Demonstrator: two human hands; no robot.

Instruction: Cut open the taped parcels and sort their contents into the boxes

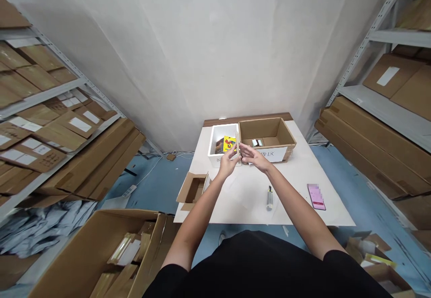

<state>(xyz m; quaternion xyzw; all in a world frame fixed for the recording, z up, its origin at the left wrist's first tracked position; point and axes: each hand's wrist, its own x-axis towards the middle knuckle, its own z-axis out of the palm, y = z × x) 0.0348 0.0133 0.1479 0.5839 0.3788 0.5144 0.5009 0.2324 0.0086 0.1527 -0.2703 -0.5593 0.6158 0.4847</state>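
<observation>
Above the far part of the table, my left hand (228, 162) is closed on a thin tan flat piece (237, 144), held upright and seen nearly edge-on. From the other side, my right hand (254, 156) has its fingers against the same piece. Its exact kind cannot be made out. Behind my left hand stands a white box (213, 147) with a yellow picture packet (229, 143) in it. Behind my right hand is a large open cardboard box (279, 143) with a small white-and-dark item (257, 143) inside.
On the table (235, 199) lie a utility knife (270, 198), a pink-screened phone (316, 197) and a small open carton (193, 190). Shelves of cartons (81, 125) flank both sides. A big cardboard box (97, 226) stands at lower left, opened cartons (373, 248) at lower right.
</observation>
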